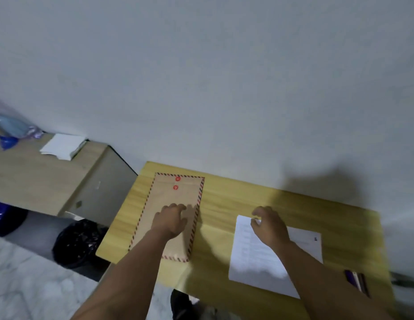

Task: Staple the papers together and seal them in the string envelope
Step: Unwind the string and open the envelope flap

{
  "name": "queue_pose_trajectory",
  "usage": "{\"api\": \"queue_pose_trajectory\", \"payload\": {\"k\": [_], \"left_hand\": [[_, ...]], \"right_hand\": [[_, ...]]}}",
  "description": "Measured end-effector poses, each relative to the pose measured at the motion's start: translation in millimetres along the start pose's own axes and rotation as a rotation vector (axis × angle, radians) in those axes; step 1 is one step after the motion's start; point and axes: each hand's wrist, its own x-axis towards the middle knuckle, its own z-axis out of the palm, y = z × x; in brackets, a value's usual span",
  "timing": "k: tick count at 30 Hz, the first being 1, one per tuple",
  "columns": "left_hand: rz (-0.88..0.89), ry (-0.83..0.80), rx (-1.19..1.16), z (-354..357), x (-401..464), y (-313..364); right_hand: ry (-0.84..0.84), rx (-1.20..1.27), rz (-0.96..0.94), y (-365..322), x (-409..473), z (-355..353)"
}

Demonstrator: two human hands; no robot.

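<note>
No word, number or brand can be read anywhere; the papers [252, 255] at about 4 o'clock on the table [224, 204] carry rows of printed lines — all blurred past reading; a small dark mark [315, 238] sits near the sheets' far right corner, its form unclear; the envelope [164, 204] at about 10 o'clock bears only a red-and-dark striped border and two red discs [176, 183] — no lettering that can be made out.
</note>
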Motion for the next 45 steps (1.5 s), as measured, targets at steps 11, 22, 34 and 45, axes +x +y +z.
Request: {"api": "queue_pose_trajectory", "payload": {"k": [11, 22, 34, 45], "left_hand": [[0.251, 0.021, -0.09, 2.7, 117.5, -141.7], [0.478, 0.139, 0.108, 54.6, 222.9, -190.5], [0.639, 0.221, 0.167, 72.3, 206.1, -203.7], [0.512, 0.201, 0.139, 67.2, 204.8, -199.4]], "right_hand": [[-0.127, 0.302, 0.173, -225.2, 76.5, 145.9], [0.078, 0.168, 0.361, -259.5, 169.0, 237.4], [0.12, 0.419, 0.48, -236.7, 134.0, 236.4], [0.361, 0.67, 0.315, -259.5, 199.5, 189.8]]}}
